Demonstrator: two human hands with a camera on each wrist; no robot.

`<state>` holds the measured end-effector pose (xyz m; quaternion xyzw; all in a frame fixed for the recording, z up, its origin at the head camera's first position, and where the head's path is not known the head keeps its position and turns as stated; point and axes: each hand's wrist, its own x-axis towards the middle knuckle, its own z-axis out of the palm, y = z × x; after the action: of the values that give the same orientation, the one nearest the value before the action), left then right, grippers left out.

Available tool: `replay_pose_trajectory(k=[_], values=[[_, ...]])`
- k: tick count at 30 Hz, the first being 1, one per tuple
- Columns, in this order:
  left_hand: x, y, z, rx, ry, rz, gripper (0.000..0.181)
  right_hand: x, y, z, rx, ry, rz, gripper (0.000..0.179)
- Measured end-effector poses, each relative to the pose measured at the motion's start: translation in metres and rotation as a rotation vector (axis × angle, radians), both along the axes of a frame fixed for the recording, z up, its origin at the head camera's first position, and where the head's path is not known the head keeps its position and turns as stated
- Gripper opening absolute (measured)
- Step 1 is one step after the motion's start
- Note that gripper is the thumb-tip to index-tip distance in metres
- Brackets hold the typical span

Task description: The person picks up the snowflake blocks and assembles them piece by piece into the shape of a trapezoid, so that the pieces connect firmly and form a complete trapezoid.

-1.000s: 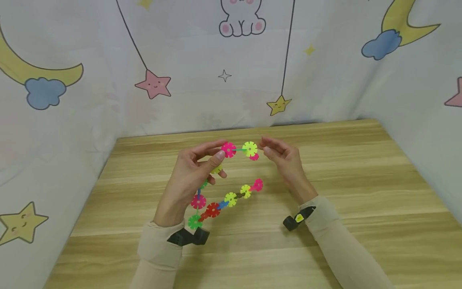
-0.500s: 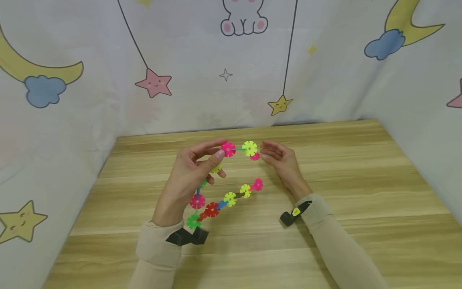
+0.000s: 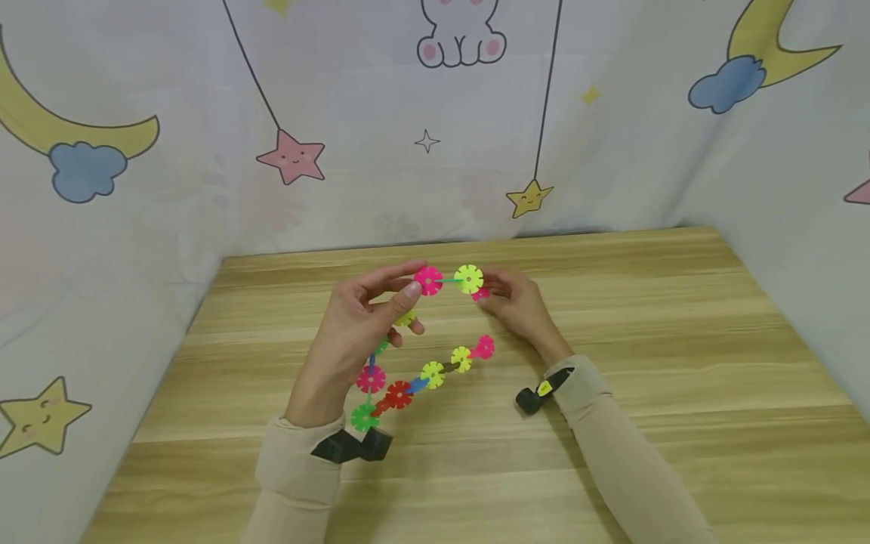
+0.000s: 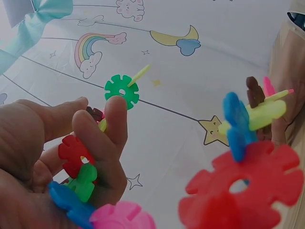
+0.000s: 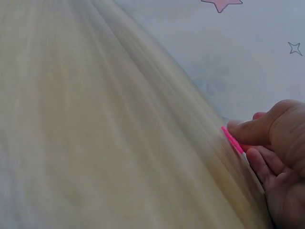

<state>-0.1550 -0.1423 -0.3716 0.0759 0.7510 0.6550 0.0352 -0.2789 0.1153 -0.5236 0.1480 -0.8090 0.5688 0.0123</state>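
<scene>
A chain of slotted plastic snowflake discs in many colours runs through both hands in the head view. My left hand [image 3: 356, 321] pinches it at a pink disc [image 3: 429, 280], thumb in front. An edge-on green disc joins that one to a yellow disc [image 3: 469, 279]. My right hand [image 3: 522, 306] pinches a small pink disc [image 3: 479, 294] behind the yellow one; the right wrist view shows this pink disc [image 5: 232, 140] edge-on at the thumb. Below, the chain bends at a green disc [image 3: 365, 418] and runs past a red disc [image 3: 399, 394] to a pink disc [image 3: 485, 347].
Under the hands lies a wood-grain table [image 3: 646, 423]. A white cloth [image 3: 367, 196] printed with stars, moons and clouds rises behind its far edge and at both sides. Each wrist wears a black strap with a small camera [image 3: 375, 444].
My right hand has moved left to the chain's end and taken hold of the small pink disc, its fingers now partly behind the yellow disc. My left hand holds nearly the same place.
</scene>
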Motion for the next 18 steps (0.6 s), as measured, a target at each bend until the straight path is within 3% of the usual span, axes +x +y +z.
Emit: replay_pose_trajectory(k=[10, 18], values=[[0.0003, 0.0008, -0.0014, 0.001, -0.006, -0.011, 0.038, 0.0016, 0.0005, 0.0004, 0.151, 0.048, 0.039, 0.045], [-0.0004, 0.0017, -0.0017, 0.002, -0.004, -0.017, 0.039, 0.0042, 0.0052, 0.0075, 0.165, 0.05, 0.089, 0.05]])
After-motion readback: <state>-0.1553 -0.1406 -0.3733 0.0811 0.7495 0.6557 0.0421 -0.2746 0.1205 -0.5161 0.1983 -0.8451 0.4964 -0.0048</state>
